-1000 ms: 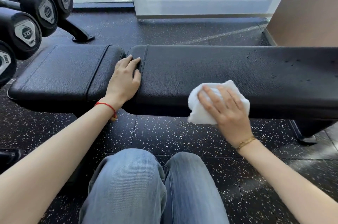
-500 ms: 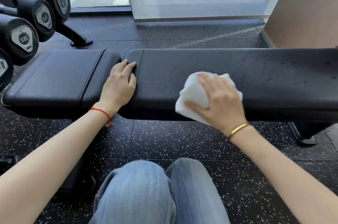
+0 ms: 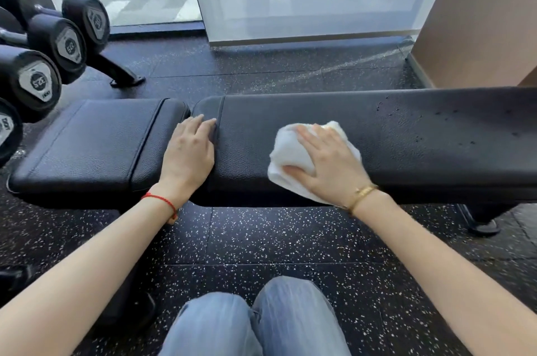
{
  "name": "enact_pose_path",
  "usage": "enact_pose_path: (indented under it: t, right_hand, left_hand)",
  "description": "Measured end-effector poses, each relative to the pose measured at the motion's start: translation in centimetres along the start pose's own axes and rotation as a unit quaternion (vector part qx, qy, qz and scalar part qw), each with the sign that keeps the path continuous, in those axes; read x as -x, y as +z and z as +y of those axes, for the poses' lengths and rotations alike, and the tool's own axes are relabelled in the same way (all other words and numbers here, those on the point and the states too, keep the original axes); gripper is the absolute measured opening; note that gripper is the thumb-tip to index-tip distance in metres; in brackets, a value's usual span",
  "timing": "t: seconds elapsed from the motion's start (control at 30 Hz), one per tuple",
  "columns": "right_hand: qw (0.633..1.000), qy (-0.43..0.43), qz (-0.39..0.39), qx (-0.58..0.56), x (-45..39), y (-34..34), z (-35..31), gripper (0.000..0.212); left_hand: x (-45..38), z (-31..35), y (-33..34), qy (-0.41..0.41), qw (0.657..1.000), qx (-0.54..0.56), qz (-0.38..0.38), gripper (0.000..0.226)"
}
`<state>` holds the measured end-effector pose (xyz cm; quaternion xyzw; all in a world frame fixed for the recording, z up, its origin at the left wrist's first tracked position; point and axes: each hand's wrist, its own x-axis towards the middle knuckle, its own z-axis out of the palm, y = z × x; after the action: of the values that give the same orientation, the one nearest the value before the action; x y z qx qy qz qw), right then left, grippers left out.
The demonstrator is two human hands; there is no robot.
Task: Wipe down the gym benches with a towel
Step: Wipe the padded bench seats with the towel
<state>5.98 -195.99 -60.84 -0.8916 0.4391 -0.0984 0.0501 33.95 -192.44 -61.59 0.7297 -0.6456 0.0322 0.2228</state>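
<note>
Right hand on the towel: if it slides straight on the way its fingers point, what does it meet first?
Probably only bare bench pad: the right hand on the towel points toward its far edge.

Bench [image 3: 290, 129]: black grained matt leatherette, droplets at right. Towel [image 3: 293, 152]: white fluffy cloth. Floor [image 3: 290, 239]: speckled matt rubber. Dumbbells [image 3: 35, 79], upper left: matt black rubber.

We find open run rightward along the long bench pad [image 3: 406, 135], bare but for scattered droplets [image 3: 453, 126]. Leftward, the left hand [image 3: 189, 152] blocks the pad gap [image 3: 190, 111]. Beyond the short seat pad [image 3: 93, 138], racked dumbbells [image 3: 37, 82] crowd its far-left corner. Speckled floor [image 3: 290, 65] behind lies open.
</note>
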Motion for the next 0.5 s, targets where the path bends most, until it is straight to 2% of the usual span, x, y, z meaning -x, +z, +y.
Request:
enact_pose_path:
  t: [0.1,0.17,0.23,0.37,0.5]
  right_hand:
    - [0.995,0.086,0.045,0.000,1.7,-1.2,3.2,0.086]
    - [0.985,0.170,0.009,0.013,0.1,-2.1,4.8,0.082]
    - [0.976,0.214,-0.025,0.030,-2.5,-2.4,5.4,0.083]
    - [0.979,0.197,-0.043,0.031,-4.0,-1.5,3.7,0.087]
    - [0.990,0.139,-0.008,0.029,1.4,-1.0,3.7,0.098]
  left_hand:
    - [-0.3,2.0,-0.3,0.039,0.999,0.012,0.010,0.049]
    - [-0.9,3.7,0.4,0.058,0.998,0.018,0.002,0.047]
    - [-1.4,5.3,1.3,0.066,0.997,0.033,-0.005,0.047]
    - [-2.3,8.0,3.5,0.081,0.995,0.056,-0.018,0.046]
    - [-1.9,10.6,4.3,0.106,0.991,0.067,-0.049,0.047]
